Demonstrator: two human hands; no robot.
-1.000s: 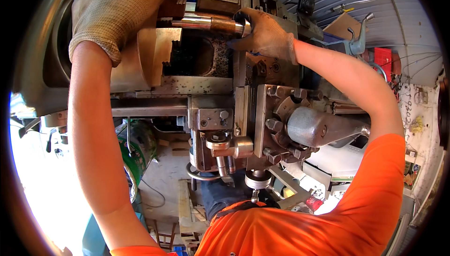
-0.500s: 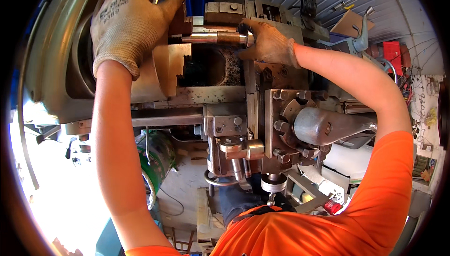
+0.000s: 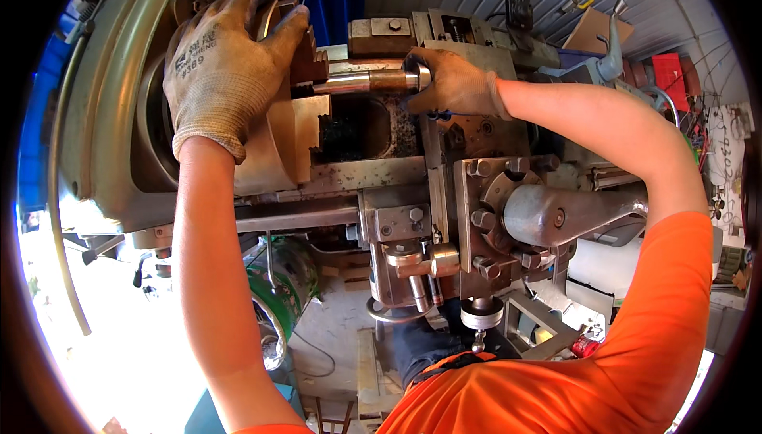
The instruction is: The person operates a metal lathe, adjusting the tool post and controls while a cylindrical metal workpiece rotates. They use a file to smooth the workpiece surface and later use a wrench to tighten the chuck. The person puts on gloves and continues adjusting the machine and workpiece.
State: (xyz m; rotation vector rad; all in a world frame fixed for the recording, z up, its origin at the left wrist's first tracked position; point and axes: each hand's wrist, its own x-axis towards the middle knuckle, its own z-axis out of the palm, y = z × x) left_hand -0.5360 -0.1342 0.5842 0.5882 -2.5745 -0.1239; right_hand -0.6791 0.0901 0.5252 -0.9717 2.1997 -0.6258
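Observation:
My left hand (image 3: 226,77), in a soiled knit work glove, grips the upper part of a lathe chuck (image 3: 274,156), fingers curled over it and thumb apart. A stepped metal shaft (image 3: 349,83) lies level, its left end at the chuck jaws; whether the jaws clamp it is hidden. Its middle section is brownish, the rest shiny. At the shaft's right end, my right hand (image 3: 459,84), gloved too, is wrapped round the wider end piece, with its fingertips partly hidden. Under the shaft, dark chips lie in the opening of the lathe bed (image 3: 369,172).
A square tool post (image 3: 474,219) with bolts and a thick lever (image 3: 571,213) stands below my right forearm. Nearer me are a carriage handle (image 3: 413,259) and a handwheel (image 3: 482,315). A green drum (image 3: 282,283) lies on the floor at left.
The view has shifted, so the whole lathe sits slightly lower and further right. Both hands keep their hold on the chuck and the shaft.

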